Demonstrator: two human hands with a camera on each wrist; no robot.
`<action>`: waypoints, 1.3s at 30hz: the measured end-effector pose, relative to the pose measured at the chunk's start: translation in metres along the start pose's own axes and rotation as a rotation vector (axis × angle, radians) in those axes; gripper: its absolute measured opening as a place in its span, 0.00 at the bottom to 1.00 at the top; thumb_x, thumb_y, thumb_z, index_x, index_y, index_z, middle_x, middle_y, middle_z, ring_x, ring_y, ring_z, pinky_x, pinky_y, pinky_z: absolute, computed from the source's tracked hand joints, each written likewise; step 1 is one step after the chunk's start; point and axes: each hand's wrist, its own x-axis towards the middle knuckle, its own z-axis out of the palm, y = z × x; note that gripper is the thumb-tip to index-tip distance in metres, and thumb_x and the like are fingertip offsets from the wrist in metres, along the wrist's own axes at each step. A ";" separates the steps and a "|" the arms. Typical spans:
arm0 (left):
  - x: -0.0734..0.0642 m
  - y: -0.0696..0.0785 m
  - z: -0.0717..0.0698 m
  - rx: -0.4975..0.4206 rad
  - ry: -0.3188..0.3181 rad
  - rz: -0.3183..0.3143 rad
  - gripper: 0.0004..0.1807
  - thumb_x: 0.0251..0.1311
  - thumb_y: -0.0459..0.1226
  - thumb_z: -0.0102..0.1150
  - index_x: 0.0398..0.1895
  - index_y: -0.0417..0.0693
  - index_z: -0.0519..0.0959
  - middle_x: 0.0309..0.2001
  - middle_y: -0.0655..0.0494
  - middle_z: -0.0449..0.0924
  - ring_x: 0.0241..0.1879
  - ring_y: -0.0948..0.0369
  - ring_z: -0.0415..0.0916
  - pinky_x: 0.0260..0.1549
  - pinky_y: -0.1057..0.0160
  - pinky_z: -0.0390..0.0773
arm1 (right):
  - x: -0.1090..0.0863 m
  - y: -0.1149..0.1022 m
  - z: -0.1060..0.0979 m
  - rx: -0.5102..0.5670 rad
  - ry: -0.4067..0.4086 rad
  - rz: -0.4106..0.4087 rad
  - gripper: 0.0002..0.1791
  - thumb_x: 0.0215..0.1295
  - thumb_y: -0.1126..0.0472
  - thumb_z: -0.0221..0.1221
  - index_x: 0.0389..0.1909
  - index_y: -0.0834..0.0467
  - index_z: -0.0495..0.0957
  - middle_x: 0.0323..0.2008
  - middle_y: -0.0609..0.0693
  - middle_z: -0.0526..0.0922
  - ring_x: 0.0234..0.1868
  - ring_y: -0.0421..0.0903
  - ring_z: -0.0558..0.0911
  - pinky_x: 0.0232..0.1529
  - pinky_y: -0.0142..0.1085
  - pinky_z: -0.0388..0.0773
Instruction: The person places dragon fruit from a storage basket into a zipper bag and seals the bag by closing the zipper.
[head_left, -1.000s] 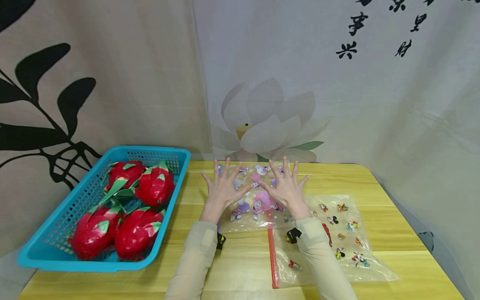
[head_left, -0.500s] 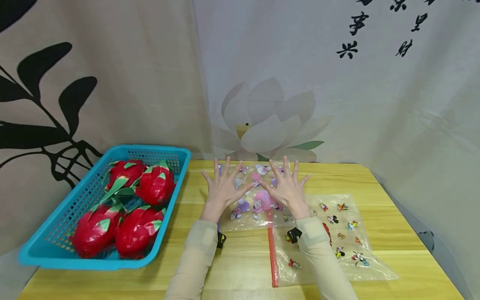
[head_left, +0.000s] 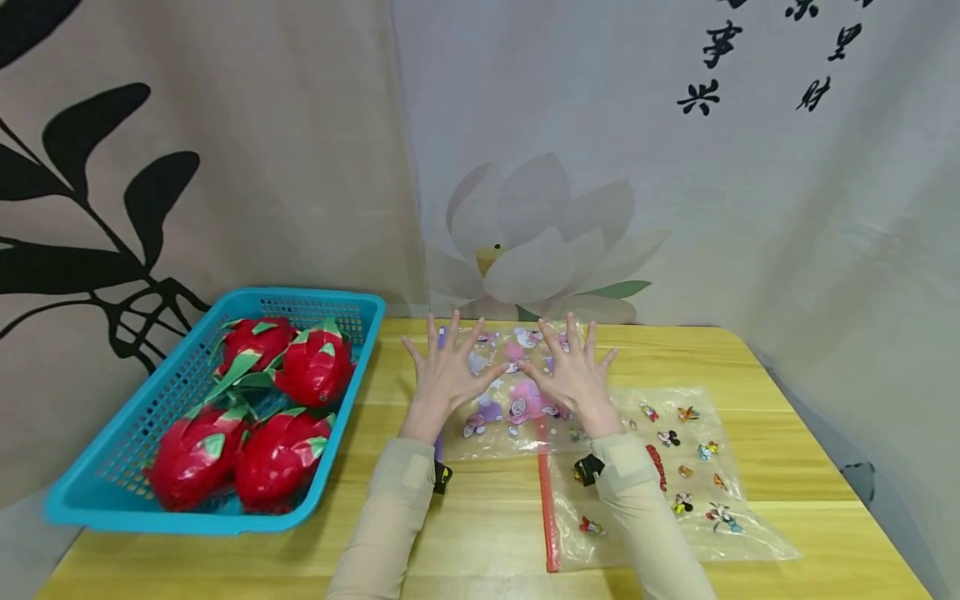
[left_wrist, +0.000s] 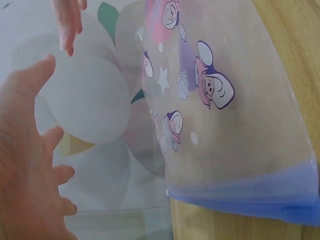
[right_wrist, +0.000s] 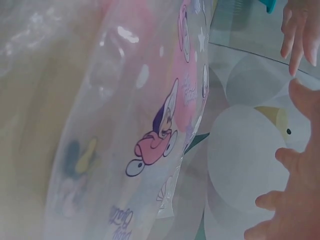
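Note:
Both hands are spread flat with fingers apart, held over a clear zip bag printed with pink and purple cartoon figures (head_left: pixel 517 404). The left hand (head_left: pixel 446 379) is over the bag's left part, and its blue zip edge (left_wrist: pixel 240 197) shows in the left wrist view. Over the right part is the right hand (head_left: pixel 573 383), its thumb tip close to the left thumb tip. In the wrist views both hands appear raised above the bag, holding nothing. A second clear bag (head_left: pixel 720 533) with a red zip edge and small cartoon prints lies under the right forearm, partly overlapped by the first.
At the left stands a blue plastic basket (head_left: pixel 150 525) holding several red dragon fruits (head_left: pixel 281 458) with green leaf tips. The wooden table (head_left: pixel 465 533) backs onto a curtain (head_left: pixel 540 83) printed with a lotus and dark leaves.
The head view has shifted very slightly, with the basket and curtain appearing a little further right. The hands keep their spread pose over the bag.

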 end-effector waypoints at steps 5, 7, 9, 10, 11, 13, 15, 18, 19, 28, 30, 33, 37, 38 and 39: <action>-0.001 0.001 -0.001 -0.008 -0.005 0.004 0.46 0.53 0.74 0.38 0.74 0.71 0.46 0.77 0.52 0.34 0.74 0.40 0.21 0.61 0.24 0.29 | -0.001 -0.001 -0.002 0.008 0.000 0.002 0.44 0.61 0.26 0.42 0.74 0.38 0.44 0.76 0.57 0.34 0.74 0.66 0.31 0.62 0.75 0.33; -0.002 0.001 -0.002 -0.001 0.003 0.003 0.46 0.53 0.74 0.38 0.74 0.71 0.46 0.77 0.51 0.35 0.74 0.40 0.23 0.62 0.24 0.31 | -0.002 -0.003 -0.002 0.024 -0.007 -0.001 0.44 0.61 0.26 0.42 0.74 0.38 0.45 0.76 0.56 0.33 0.74 0.65 0.31 0.63 0.74 0.32; -0.005 0.000 -0.003 0.003 0.013 -0.002 0.46 0.53 0.73 0.39 0.74 0.71 0.46 0.77 0.51 0.36 0.74 0.40 0.24 0.63 0.25 0.31 | -0.003 -0.006 -0.003 0.031 -0.007 -0.012 0.43 0.61 0.26 0.41 0.74 0.38 0.45 0.76 0.56 0.33 0.75 0.65 0.32 0.65 0.72 0.33; -0.006 0.000 -0.003 0.010 0.020 -0.002 0.46 0.53 0.73 0.40 0.74 0.70 0.46 0.77 0.50 0.37 0.74 0.39 0.25 0.64 0.26 0.32 | -0.003 -0.007 -0.003 0.034 -0.003 -0.020 0.43 0.61 0.26 0.41 0.74 0.38 0.46 0.76 0.56 0.34 0.75 0.65 0.34 0.66 0.72 0.35; -0.008 -0.001 -0.004 0.013 0.033 -0.001 0.46 0.54 0.71 0.41 0.74 0.69 0.47 0.77 0.49 0.38 0.74 0.38 0.27 0.64 0.26 0.34 | -0.003 -0.008 -0.003 0.035 0.002 -0.031 0.43 0.61 0.26 0.41 0.74 0.38 0.46 0.76 0.56 0.36 0.75 0.66 0.37 0.67 0.71 0.37; -0.012 -0.003 -0.007 0.005 0.074 0.000 0.44 0.57 0.67 0.46 0.75 0.66 0.49 0.76 0.46 0.43 0.74 0.37 0.35 0.65 0.28 0.38 | -0.003 -0.012 -0.002 0.030 0.018 -0.051 0.43 0.61 0.27 0.42 0.74 0.39 0.47 0.76 0.56 0.40 0.75 0.66 0.42 0.68 0.68 0.42; -0.017 -0.008 -0.011 -0.010 0.158 -0.001 0.40 0.59 0.58 0.54 0.74 0.60 0.54 0.73 0.42 0.55 0.71 0.35 0.49 0.66 0.30 0.49 | -0.003 -0.016 -0.001 0.032 0.032 -0.083 0.42 0.62 0.28 0.42 0.74 0.41 0.50 0.76 0.58 0.45 0.74 0.67 0.47 0.69 0.66 0.46; -0.025 -0.018 -0.020 -0.027 0.331 -0.025 0.32 0.56 0.42 0.63 0.65 0.48 0.68 0.60 0.39 0.74 0.59 0.37 0.70 0.57 0.38 0.71 | -0.002 -0.026 0.003 0.048 0.047 -0.135 0.40 0.63 0.32 0.47 0.73 0.45 0.54 0.74 0.59 0.53 0.73 0.66 0.53 0.70 0.62 0.50; -0.028 -0.021 -0.024 -0.027 0.390 -0.044 0.27 0.55 0.37 0.63 0.60 0.44 0.72 0.55 0.38 0.78 0.54 0.37 0.74 0.52 0.40 0.75 | -0.002 -0.030 0.005 0.054 0.047 -0.161 0.40 0.63 0.34 0.48 0.72 0.47 0.56 0.73 0.59 0.56 0.72 0.66 0.55 0.70 0.62 0.51; -0.047 -0.047 -0.049 0.032 0.394 -0.324 0.14 0.59 0.28 0.52 0.48 0.34 0.75 0.46 0.33 0.77 0.45 0.37 0.72 0.41 0.41 0.74 | 0.001 -0.075 0.036 0.040 -0.070 -0.342 0.34 0.66 0.44 0.54 0.68 0.55 0.63 0.67 0.60 0.67 0.68 0.59 0.66 0.69 0.52 0.62; -0.048 -0.050 -0.050 0.031 0.359 -0.345 0.15 0.59 0.28 0.51 0.49 0.33 0.74 0.46 0.32 0.75 0.44 0.36 0.72 0.40 0.42 0.75 | 0.002 -0.084 0.046 0.003 -0.112 -0.357 0.34 0.66 0.43 0.53 0.68 0.54 0.63 0.67 0.59 0.67 0.68 0.59 0.67 0.69 0.51 0.63; -0.049 -0.052 -0.050 0.038 0.345 -0.358 0.15 0.57 0.27 0.54 0.48 0.30 0.74 0.45 0.32 0.74 0.43 0.37 0.73 0.39 0.43 0.76 | 0.002 -0.095 0.057 -0.028 -0.173 -0.353 0.34 0.66 0.41 0.53 0.69 0.53 0.63 0.67 0.58 0.68 0.67 0.60 0.68 0.67 0.51 0.66; -0.049 -0.054 -0.049 0.051 0.352 -0.369 0.13 0.56 0.27 0.54 0.43 0.27 0.75 0.42 0.32 0.74 0.42 0.38 0.74 0.38 0.45 0.77 | -0.001 -0.104 0.062 -0.066 -0.240 -0.296 0.37 0.64 0.37 0.52 0.69 0.51 0.63 0.65 0.56 0.70 0.62 0.60 0.73 0.59 0.52 0.74; -0.049 -0.054 -0.049 0.055 0.354 -0.371 0.12 0.57 0.27 0.54 0.43 0.27 0.76 0.42 0.32 0.74 0.42 0.38 0.74 0.38 0.45 0.77 | -0.002 -0.105 0.063 -0.085 -0.245 -0.285 0.37 0.63 0.35 0.52 0.68 0.51 0.64 0.64 0.56 0.72 0.60 0.59 0.75 0.56 0.51 0.76; -0.049 -0.054 -0.049 0.061 0.353 -0.373 0.12 0.56 0.27 0.54 0.43 0.27 0.76 0.42 0.32 0.74 0.42 0.38 0.74 0.38 0.45 0.77 | -0.003 -0.107 0.063 -0.102 -0.246 -0.271 0.38 0.62 0.34 0.52 0.67 0.51 0.65 0.64 0.55 0.72 0.59 0.59 0.77 0.53 0.51 0.78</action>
